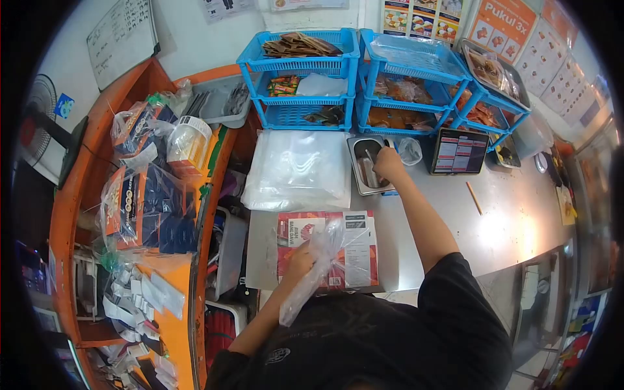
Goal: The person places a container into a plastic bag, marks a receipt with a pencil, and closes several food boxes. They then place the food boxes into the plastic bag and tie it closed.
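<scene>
My left hand (298, 261) is closed on a crumpled clear plastic bag (305, 286), which hangs down toward my body. Under this hand lies a flat red printed package (283, 249) with a white paper slip (357, 250) on its right part. My right hand (389, 164) reaches to the right side of a rectangular steel pan (359, 151), its fingers curled. Something slim with a dark end sticks up beside these fingers; what they hold is hidden. Inside the pan lie pale, elongated things I cannot identify.
A stack of clear plastic sheets or bags (296, 169) lies left of the pan. Blue tiered racks (298, 64) stand along the wall. On the right are a tablet (459, 152) and a pencil-like stick (474, 198). Bagged dark-blue boxes (146, 208) fill the orange shelf.
</scene>
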Tool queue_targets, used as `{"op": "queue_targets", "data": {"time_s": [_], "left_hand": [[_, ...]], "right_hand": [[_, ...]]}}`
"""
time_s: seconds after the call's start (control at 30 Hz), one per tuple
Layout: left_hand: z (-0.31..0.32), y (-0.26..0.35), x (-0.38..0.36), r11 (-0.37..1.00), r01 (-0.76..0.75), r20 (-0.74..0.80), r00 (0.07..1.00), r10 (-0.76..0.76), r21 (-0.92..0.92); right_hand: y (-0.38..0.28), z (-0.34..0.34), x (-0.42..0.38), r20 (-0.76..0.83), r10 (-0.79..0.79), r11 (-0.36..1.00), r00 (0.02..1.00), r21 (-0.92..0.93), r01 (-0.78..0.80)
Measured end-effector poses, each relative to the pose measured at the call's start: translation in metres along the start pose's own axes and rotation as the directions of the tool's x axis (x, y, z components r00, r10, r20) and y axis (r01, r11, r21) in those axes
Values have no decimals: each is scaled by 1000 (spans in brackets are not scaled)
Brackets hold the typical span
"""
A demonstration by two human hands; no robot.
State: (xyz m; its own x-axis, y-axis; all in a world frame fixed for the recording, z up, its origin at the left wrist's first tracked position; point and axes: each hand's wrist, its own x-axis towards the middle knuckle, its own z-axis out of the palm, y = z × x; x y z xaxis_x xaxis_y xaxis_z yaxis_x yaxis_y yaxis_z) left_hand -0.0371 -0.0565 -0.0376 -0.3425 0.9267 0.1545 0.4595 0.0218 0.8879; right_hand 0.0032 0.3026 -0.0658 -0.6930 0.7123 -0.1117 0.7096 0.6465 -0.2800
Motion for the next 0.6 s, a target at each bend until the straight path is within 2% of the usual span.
{"op": "queue_targets", "data": {"time_s": [0.03,0.07,0.1,0.13,0.17,0.2,0.23,0.3,0.33,0.37,0.4,0.43,0.5,0.57,0.6], "left_hand": [[-1,5,4,1000,-5,4,1000,5,-1],[-3,19,9,997,76,17,997,-76,20],[-4,27,12,986,159,31,987,-161,43],[-4,19,13,986,161,39,986,-162,42],[-5,3,14,981,-70,48,997,62,181],[-5,-5,13,906,-288,89,958,274,310],[-5,-2,12,910,-278,93,961,262,308],[-1,8,15,962,-247,-31,967,252,116],[2,4,15,964,-243,-27,969,247,110],[7,-6,14,974,-32,-29,999,26,-225],[13,-16,13,831,179,41,982,-185,-526],[18,-29,13,831,181,48,982,-184,-526],[23,-45,16,938,-91,-65,995,74,-333],[17,-40,13,955,-48,-45,998,36,-294],[12,-32,12,966,1,-33,999,-10,-257]], "right_hand": [[3,3,-1,-4,5,1000,1000,-1,-5],[3,2,-7,-209,-15,999,978,34,23],[3,2,-14,-402,-26,997,915,62,55],[6,-1,-21,-399,-19,997,917,64,48],[-3,-21,-38,-378,-36,932,925,321,168],[-13,-37,-55,-359,-59,787,932,557,264],[-22,-44,-71,-347,-56,785,936,564,256],[-31,-54,-97,-391,2,618,920,724,307],[-28,-51,-97,-402,30,615,915,729,300],[-24,-49,-93,-396,37,617,917,731,291],[-18,-49,-84,-351,46,708,935,672,217],[-12,-49,-73,-308,60,787,949,600,145],[-3,-40,-49,-290,73,772,954,623,130],[2,-34,-34,-119,121,779,986,627,-20],[0,-33,-32,-133,127,768,983,641,-13]]}}
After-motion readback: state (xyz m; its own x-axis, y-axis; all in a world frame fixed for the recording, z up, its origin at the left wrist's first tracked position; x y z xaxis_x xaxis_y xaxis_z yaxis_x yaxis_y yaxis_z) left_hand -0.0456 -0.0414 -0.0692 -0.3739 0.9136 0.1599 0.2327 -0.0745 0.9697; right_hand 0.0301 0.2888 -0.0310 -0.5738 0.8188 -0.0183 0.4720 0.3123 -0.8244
